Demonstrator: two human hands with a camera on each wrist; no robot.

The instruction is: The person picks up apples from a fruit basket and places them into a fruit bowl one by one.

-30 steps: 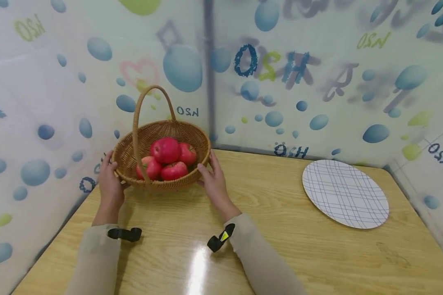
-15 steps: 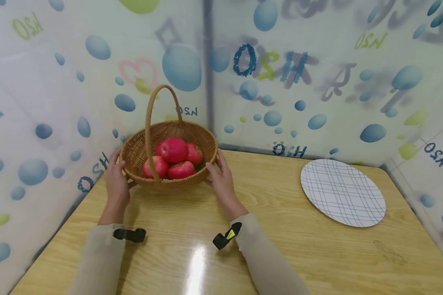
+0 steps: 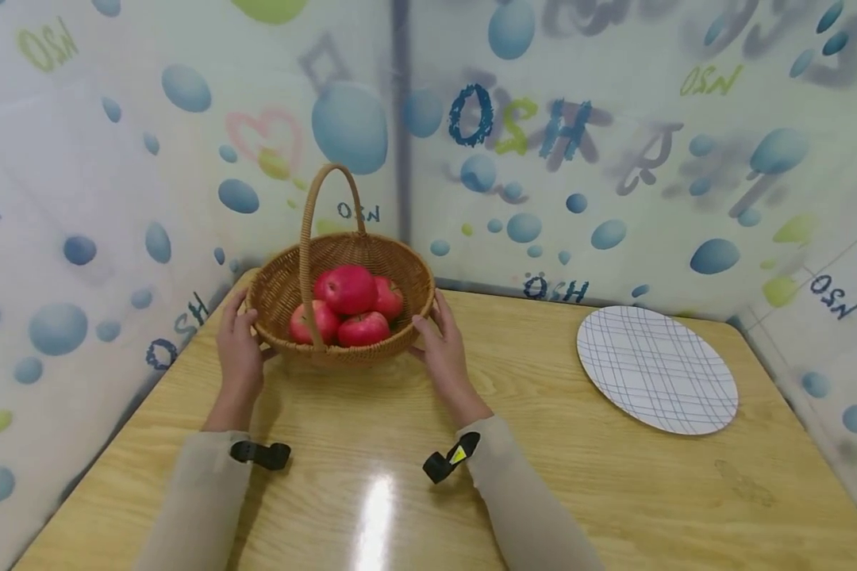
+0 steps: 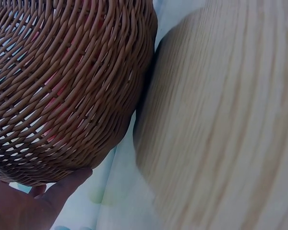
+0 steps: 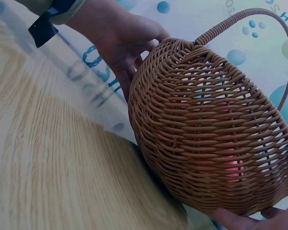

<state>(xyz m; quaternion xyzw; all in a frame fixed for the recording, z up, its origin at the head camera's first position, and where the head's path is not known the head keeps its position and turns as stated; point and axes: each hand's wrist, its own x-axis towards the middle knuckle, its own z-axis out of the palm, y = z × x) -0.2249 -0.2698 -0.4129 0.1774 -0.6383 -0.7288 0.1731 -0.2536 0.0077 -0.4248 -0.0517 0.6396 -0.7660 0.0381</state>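
Observation:
A brown wicker basket with a tall arched handle stands toward the back left in the head view, several red apples heaped inside. On its left side my left hand grips the rim, thumb on top and fingers underneath. My right hand holds the right side the same way. In the left wrist view the woven wall is close to the table, with the left thumb against it. Red shows through the weave in the right wrist view, where the right hand appears at the lower corner.
To the right on the wooden table lies a white oval plate-like mat with a blue line pattern. Printed curtain-like walls enclose the table at the back and both sides. Dark cameras are strapped at both wrists.
Both hands have moved the basket of apples to the right along the back of the table, their grip unchanged. The view has shifted slightly; the white mat stays where it was.

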